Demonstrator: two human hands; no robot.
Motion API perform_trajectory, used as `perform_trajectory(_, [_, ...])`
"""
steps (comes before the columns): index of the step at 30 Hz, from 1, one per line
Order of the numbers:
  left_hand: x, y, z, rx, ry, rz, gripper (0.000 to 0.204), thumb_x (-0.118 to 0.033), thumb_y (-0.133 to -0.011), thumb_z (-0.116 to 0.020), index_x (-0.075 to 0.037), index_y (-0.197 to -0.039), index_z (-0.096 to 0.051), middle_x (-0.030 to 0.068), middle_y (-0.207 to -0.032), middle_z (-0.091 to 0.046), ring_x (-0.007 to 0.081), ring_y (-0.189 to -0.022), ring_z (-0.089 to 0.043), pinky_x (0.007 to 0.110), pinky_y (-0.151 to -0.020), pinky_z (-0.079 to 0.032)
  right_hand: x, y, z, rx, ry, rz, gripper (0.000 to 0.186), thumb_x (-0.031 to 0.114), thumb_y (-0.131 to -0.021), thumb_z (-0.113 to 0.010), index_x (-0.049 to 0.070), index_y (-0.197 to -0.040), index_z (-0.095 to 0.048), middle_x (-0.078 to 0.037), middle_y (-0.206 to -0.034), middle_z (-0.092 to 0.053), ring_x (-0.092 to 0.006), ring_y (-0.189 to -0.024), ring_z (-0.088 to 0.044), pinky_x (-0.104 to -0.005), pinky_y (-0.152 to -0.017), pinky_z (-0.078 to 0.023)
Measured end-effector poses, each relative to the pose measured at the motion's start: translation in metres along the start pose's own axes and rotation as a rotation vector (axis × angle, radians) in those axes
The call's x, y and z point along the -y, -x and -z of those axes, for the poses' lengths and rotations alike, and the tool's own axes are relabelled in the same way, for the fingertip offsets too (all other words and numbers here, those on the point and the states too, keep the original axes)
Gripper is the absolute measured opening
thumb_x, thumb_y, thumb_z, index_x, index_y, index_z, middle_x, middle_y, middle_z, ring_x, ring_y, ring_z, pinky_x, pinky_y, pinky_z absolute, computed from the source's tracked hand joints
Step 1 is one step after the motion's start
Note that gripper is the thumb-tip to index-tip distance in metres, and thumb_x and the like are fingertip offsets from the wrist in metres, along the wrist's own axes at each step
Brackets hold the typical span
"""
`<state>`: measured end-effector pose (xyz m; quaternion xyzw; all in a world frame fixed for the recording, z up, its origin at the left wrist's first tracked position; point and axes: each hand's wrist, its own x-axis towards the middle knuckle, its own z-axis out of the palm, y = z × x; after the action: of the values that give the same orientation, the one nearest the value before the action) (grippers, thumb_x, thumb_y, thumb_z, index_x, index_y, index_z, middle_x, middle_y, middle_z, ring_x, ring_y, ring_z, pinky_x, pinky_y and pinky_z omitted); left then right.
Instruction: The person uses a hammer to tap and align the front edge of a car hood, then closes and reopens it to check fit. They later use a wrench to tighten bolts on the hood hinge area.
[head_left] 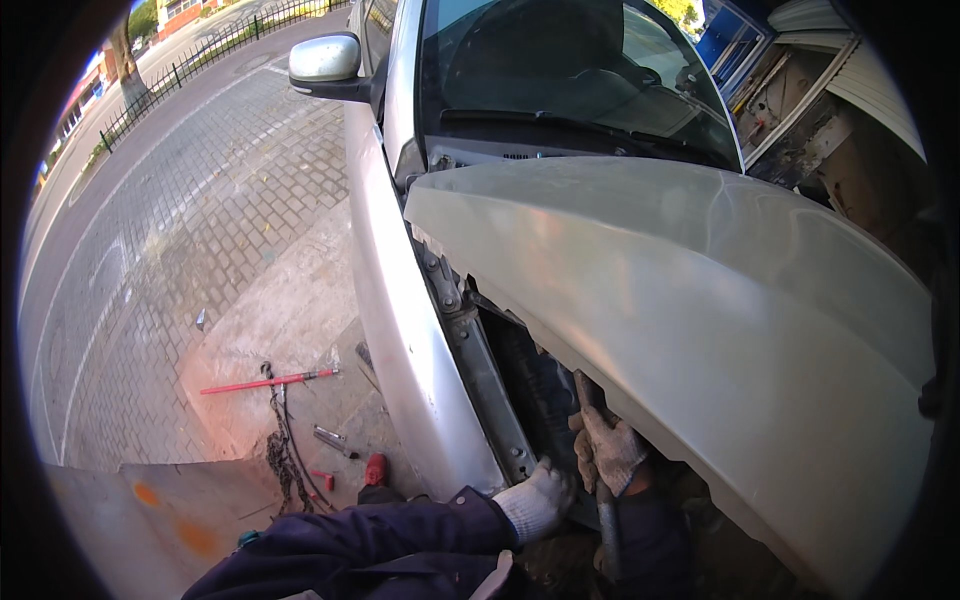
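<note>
A silver car's hood (720, 300) stands raised a little above its front fender (410, 370), leaving a gap along the side. In that gap my right hand (612, 452), in a soiled knitted glove, is closed around a long bar-like tool (608, 530). A flat dark end of the tool shows above the hand, close under the hood's edge. My left hand (538, 502), in a whiter knitted glove, rests at the front end of the metal rail (487, 380) beside the fender. Its fingers bend down into the gap and are mostly hidden.
On the ground to the left lie a red bar (268, 383), a dark chain (278, 458) and a small cylindrical tool (335, 440). A detached panel (180, 510) with orange marks is at the lower left. The windshield (570, 70) rises behind the hood; a side mirror (326, 62) juts out left.
</note>
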<state>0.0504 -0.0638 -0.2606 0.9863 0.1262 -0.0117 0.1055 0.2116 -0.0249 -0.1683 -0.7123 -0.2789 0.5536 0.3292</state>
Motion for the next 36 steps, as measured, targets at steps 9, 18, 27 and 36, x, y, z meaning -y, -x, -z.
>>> perform_trajectory(9, [0.009,0.002,0.01,0.042,0.75,0.076,0.031,-0.026,-0.103,-0.068,-0.011,-0.126,-0.082,0.0169,-0.133,-0.077,0.0374,-0.122,-0.074,0.051,-0.103,-0.06,-0.007,-0.039,-0.068,0.1,0.294,0.143,0.039,0.045,-0.117,-0.065,0.007,-0.11,-0.067,-0.002,-0.065,-0.059,-0.0148,-0.042,-0.05,-0.0351,-0.036,-0.039])
perform_trajectory(18, [-0.004,-0.013,-0.009,0.128,0.037,-0.09,0.036,-0.027,-0.1,-0.068,-0.006,-0.125,-0.083,0.0152,-0.128,-0.079,0.0399,-0.118,-0.072,0.057,-0.087,-0.056,-0.029,-0.04,-0.004,0.079,-0.139,-0.107,0.048,0.053,-0.116,-0.063,0.006,-0.115,-0.067,-0.003,-0.065,-0.058,-0.0184,-0.043,-0.052,-0.0385,-0.036,-0.04])
perform_trajectory(27, [-0.012,-0.018,-0.044,-0.317,0.834,0.065,0.038,-0.028,-0.104,-0.062,-0.003,-0.129,-0.078,0.0176,-0.132,-0.076,0.0397,-0.124,-0.071,0.058,-0.102,-0.057,-0.01,-0.035,-0.055,0.127,0.062,-0.126,0.039,0.047,-0.115,-0.068,0.009,-0.106,-0.065,0.001,-0.065,-0.055,-0.0144,-0.046,-0.049,-0.0346,-0.043,-0.042])
perform_trajectory(36, [-0.008,-0.021,-0.031,-0.097,0.266,0.072,0.033,-0.027,-0.102,-0.062,-0.007,-0.123,-0.078,0.0189,-0.126,-0.075,0.043,-0.123,-0.07,0.054,-0.106,-0.054,-0.012,-0.008,-0.029,0.123,0.06,-0.144,0.042,0.043,-0.116,-0.066,0.002,-0.11,-0.067,-0.003,-0.066,-0.06,-0.016,-0.047,-0.056,-0.0351,-0.043,-0.046])
